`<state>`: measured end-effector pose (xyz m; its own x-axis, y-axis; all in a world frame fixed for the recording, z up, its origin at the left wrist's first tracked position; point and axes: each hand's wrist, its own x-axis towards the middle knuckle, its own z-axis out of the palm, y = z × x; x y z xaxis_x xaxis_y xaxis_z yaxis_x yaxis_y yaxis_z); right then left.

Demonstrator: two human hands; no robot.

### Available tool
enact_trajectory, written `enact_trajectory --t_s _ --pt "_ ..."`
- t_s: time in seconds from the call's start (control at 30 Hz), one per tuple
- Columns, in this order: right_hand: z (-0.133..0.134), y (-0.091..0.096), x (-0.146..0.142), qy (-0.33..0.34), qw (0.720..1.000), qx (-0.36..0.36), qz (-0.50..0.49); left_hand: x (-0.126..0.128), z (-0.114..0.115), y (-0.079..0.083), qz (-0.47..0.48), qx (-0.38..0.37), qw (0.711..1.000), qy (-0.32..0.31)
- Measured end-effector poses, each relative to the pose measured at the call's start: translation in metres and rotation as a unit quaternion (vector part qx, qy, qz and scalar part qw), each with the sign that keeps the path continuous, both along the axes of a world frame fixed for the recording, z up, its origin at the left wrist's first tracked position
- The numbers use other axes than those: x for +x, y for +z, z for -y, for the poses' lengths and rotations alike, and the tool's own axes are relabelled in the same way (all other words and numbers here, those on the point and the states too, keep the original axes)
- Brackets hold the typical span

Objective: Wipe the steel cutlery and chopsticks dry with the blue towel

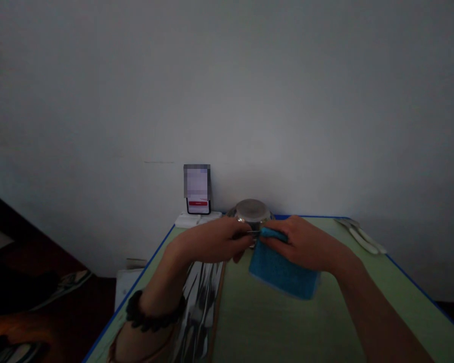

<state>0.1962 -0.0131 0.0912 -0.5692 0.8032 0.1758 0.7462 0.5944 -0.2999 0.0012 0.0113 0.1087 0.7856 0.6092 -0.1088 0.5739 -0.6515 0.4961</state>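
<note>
Over the far half of the green table [272, 327], close to its back edge, both hands meet at the middle. The left hand [215, 246] comes in from the near left corner, forearm raised off the surface and wrist bent inward, a dark bead bracelet [151, 315] round the wrist. Its fingers are curled closed round a thin metal utensil [249, 233]. Only a short bright piece of it shows between the two hands, so its kind cannot be told.

The right hand [304, 242] reaches in from the near right, knuckles up, fingers pinched closed on the top of a blue cloth [282, 269]. The cloth is pressed round the utensil's end, and the rest hangs down toward the tabletop under the palm.

Just behind the hands an upturned steel bowl [250, 212] stands at the back edge, against the wall. A phone [197, 194] stands propped at the far left corner. A heap of shiny cutlery [200, 297] lies along the left side under the left forearm, near the blue-trimmed left edge. Pale utensils [361, 235] lie at the far right corner, well apart from the hands. Between the cutlery heap and the right edge the green surface lies bare in front of the cloth and under the right forearm.
</note>
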Motion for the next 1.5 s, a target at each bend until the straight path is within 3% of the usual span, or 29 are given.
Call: enact_trajectory --t_s 0.13,0.67,1.0,1.5 --pt "0.0 -0.001 -0.001 -0.009 1.0 0.007 -0.002 -0.004 0.002 0.004 -0.008 -0.034 0.999 0.013" --pt "0.001 -0.002 0.0 0.004 1.0 -0.016 -0.015 -0.001 -0.002 0.001 -0.007 0.026 1.0 -0.014" --pt "-0.002 -0.004 0.002 0.01 1.0 -0.02 -0.008 -0.012 -0.002 0.003 0.035 -0.045 0.998 0.023" --pt "-0.002 -0.002 0.002 0.003 0.999 -0.027 -0.025 -0.004 0.002 0.009 0.057 0.06 0.995 0.055"
